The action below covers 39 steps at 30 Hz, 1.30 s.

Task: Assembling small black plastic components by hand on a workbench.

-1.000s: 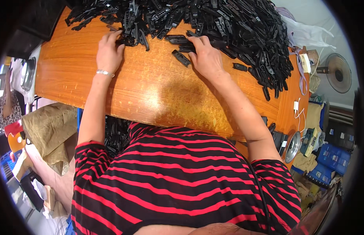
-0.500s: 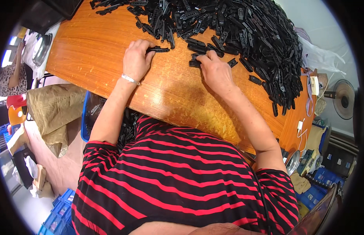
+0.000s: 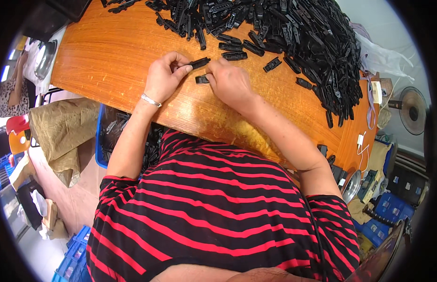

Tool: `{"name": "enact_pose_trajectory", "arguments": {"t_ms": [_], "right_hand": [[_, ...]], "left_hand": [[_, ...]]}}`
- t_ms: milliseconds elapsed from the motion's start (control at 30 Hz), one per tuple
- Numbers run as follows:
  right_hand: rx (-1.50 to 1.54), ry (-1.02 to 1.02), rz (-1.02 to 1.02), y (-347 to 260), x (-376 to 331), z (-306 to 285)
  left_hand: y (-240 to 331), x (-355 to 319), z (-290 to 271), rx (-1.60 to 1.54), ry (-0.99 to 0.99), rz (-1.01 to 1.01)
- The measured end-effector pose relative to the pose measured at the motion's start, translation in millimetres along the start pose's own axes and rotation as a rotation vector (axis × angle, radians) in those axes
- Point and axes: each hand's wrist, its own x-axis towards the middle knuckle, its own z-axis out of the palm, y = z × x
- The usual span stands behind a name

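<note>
My left hand (image 3: 164, 77) pinches a long black plastic clip (image 3: 198, 62) by its near end, above the orange wooden table (image 3: 110, 51). My right hand (image 3: 230, 82) is closed around a small black plastic piece (image 3: 201, 80) right beside it, fingers curled over it. Both hands are close together near the table's front edge. A big heap of black plastic clips (image 3: 293, 33) covers the far and right side of the table, with loose ones (image 3: 273, 64) scattered just beyond my hands.
A blue crate (image 3: 110, 136) with black parts stands under the table's edge at my left. A brown paper sack (image 3: 63, 131) lies on the floor at left. A fan (image 3: 412, 110) and blue crates (image 3: 390, 209) are at right. Another person's arm (image 3: 14, 89) shows far left.
Both hands have pulled back from the heap toward me, each bringing a black piece, and have come together near the table's front edge.
</note>
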Motion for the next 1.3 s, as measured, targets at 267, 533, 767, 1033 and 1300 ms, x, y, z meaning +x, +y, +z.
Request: {"name": "enact_pose_trajectory", "arguments": {"t_ms": [267,533,767,1033,1300], "right_hand": [[0.392,0.046,0.294,3,7,-19],[0.839,-0.171,0.524,9,-4,-19],[0.789,-0.192,0.612,6,-1,-20],[0.771,-0.349,0.668,11,9,-26],[0.591,-0.402,0.593,14,13,-23]], "left_hand": [[10,-13,2,-0.388,-0.131,-0.181],[17,-11,14,-0.404,-0.127,-0.205],[11,-9,22,-0.278,-0.095,-0.231],[14,-1,19,-0.008,-0.168,-0.203],[14,0,19,0.126,-0.163,-0.146]]}}
